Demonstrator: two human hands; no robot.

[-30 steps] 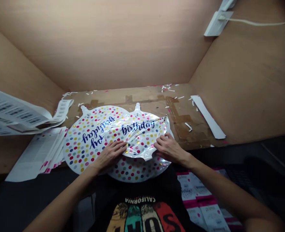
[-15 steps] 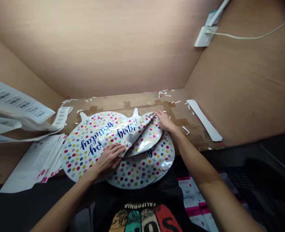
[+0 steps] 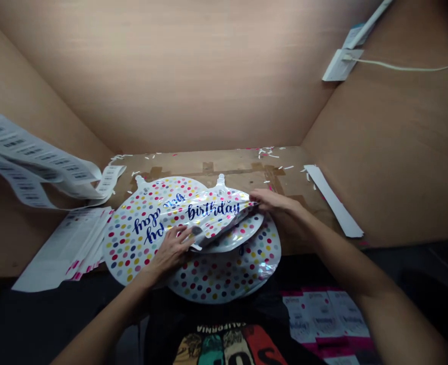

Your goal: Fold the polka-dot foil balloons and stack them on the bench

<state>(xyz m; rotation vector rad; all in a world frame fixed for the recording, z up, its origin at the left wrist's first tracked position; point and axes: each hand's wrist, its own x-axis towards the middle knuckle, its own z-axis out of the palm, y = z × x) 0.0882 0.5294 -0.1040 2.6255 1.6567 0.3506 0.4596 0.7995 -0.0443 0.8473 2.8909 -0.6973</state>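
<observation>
Flat foil balloons lie overlapped on the cardboard-covered table, white with coloured dots and blue lettering. My right hand (image 3: 270, 199) pinches the right end of the upper foil balloon (image 3: 212, 212), which is partly folded over, with "birthday" showing. At that balloon's lower left edge, my left hand (image 3: 175, 248) holds the foil with bent fingers; its thumb is hidden. Beneath lies another dotted foil balloon (image 3: 216, 281), and a further dotted balloon (image 3: 127, 248) spreads out to the left. Two filling necks point towards the back wall.
Strips of barcode labels (image 3: 37, 147) hang at the left above a fanned stack of printed sheets (image 3: 68, 243). A white strip (image 3: 335, 203) lies by the right wall. Paper scraps dot the cardboard (image 3: 231, 158). Pink-and-white packets (image 3: 319, 317) lie at lower right; a socket (image 3: 341, 65) with a cable is above.
The upper balloon's right part was lifted and turned over, then lowered so that "birthday" shows again above a fold. My right hand went up to its far edge and slightly back down.
</observation>
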